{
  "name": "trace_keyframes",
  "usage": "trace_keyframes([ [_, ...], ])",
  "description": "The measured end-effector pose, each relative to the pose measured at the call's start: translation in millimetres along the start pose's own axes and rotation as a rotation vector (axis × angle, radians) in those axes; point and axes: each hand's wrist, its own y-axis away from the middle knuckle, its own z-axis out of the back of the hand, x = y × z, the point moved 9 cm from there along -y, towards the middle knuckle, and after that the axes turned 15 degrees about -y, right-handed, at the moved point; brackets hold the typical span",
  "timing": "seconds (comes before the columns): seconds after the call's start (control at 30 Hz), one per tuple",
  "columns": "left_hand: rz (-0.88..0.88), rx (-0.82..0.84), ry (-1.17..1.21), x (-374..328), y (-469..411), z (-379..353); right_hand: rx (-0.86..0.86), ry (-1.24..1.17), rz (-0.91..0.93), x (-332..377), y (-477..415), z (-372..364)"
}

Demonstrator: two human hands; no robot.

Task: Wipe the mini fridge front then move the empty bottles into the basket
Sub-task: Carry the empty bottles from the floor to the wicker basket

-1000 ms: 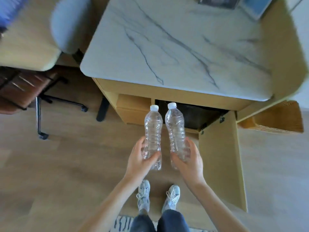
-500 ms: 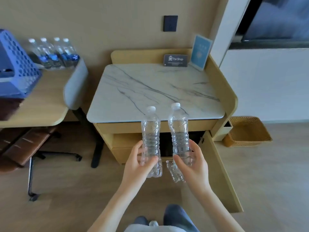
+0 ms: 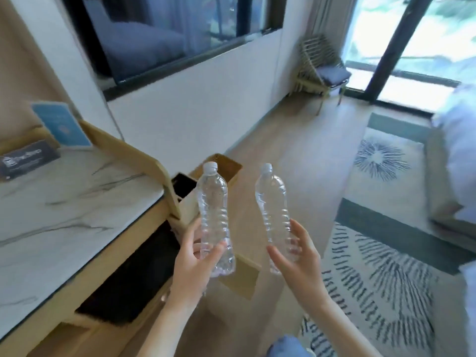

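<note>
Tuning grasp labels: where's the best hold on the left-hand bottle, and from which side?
Probably the ribbed lower body of the bottle, from its near side, as the left hand wraps it. It stands nearly upright, the ribs give purchase, and the shoulder tapers.

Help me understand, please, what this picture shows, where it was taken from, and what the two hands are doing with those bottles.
There is no machine here. A person works with bare hands, and a wide-angle camera worn on the head looks forward and down, which is why the arms come in from the bottom edge. The left hand grips the lower part of the first bottle, and the right hand grips the second bottle. Both are clear plastic with white caps and look empty. On the left is a cabinet with a marble top. A blue card and a dark sign stand at the back of it. On the floor beyond the cabinet sits a woven basket, partly hidden behind the first bottle. A patterned rug lies to the right.
</note>
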Motion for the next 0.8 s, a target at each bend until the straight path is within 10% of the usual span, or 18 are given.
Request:
trace_keyframes([
  [0.5, -0.082, 0.471, -0.144, -98.1, -50.9, -396.1, -0.388, 0.037, -0.093, -48.7, -82.9, 335.6],
  [0.8, -0.069, 0.534, -0.171, -135.4, -119.6, -516.0, -0.421, 0.020, -0.120, -69.2, -179.0, 420.7],
])
